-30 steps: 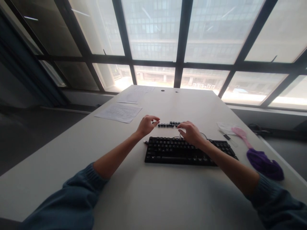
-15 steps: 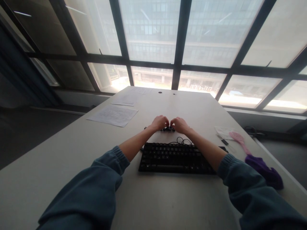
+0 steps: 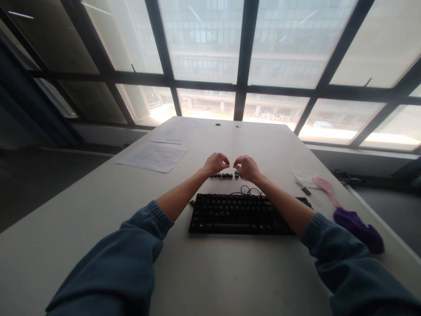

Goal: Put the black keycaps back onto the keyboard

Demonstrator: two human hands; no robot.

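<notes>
My left hand (image 3: 216, 163) is just above a row of small black keycaps (image 3: 224, 175) on the white table, thumb and index finger curled together in a pinch. Facing it, my right hand (image 3: 247, 168) is bent the same way, its fingertips close to the left ones. Anything between the fingers is too small to make out. A couple of keycaps (image 3: 236, 174) stand beside the row, below my right fingertips. Nearer to me lies a black keyboard (image 3: 226, 215), several keycaps gone from its lower middle; my right forearm crosses over its right part.
A coiled black cable (image 3: 250, 190) lies behind the keyboard. At right are a clear plastic bag (image 3: 304, 177), a small dark-handled wire tool (image 3: 306, 192), and a pink brush (image 3: 324, 184) beside a purple cloth item (image 3: 357, 228). Paper sheets (image 3: 154, 157) lie at left on the table (image 3: 98, 219).
Both hands have lifted slightly off the keycaps and their fingertips have drawn back, so more of the row shows. The view has shifted a little; the keyboard stays in place.
</notes>
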